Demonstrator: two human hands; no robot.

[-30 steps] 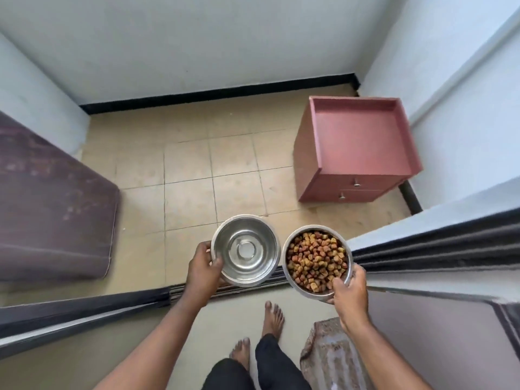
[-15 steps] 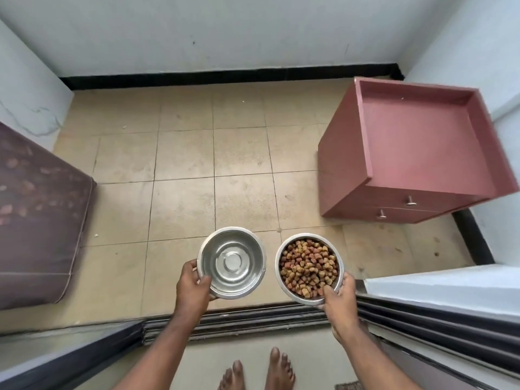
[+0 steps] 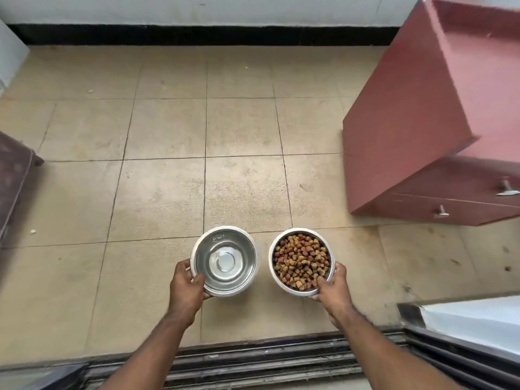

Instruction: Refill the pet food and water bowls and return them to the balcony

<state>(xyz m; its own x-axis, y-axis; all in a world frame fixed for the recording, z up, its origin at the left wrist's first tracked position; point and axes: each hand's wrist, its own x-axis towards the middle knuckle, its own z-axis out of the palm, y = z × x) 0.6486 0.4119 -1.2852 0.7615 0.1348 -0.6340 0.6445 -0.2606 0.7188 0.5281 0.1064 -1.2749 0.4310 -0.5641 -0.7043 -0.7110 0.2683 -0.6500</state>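
You stand over the tiled floor [image 3: 168, 192], a red cabinet [image 3: 408, 122] at your right. Your left hand [image 3: 185, 288] pinches the rim of the water bowl [image 3: 225, 261]. Your right hand [image 3: 333, 291] pinches the food bowl [image 3: 301, 261], just beside it, above the floor.

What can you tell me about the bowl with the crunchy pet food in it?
The food bowl is round, shiny metal with a pale rim. It is filled almost to the top with small brown, tan and reddish kibble pieces. It is level, above the tiled balcony floor, just past the door track. The right hand grips its near edge, thumb over the rim. Beside it, not touching, is a second metal bowl in the left hand.
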